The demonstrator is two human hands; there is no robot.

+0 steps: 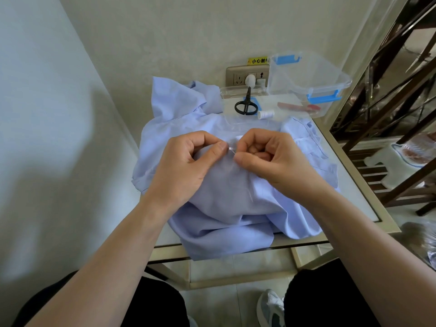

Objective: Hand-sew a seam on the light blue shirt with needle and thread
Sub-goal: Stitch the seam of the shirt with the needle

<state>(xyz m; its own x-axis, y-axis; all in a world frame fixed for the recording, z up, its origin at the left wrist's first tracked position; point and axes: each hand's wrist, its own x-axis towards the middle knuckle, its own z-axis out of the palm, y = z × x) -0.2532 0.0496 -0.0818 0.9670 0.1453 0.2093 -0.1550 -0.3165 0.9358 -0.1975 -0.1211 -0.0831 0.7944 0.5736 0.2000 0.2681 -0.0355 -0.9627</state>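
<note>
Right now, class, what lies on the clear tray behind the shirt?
Black scissors and a white spool lie on the tray. A blue piece under the scissors is mostly covered, so what it is cannot be told.

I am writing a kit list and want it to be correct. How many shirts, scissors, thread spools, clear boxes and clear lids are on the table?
light blue shirt: 1
scissors: 1
thread spool: 1
clear box: 1
clear lid: 1
Total: 5
</note>
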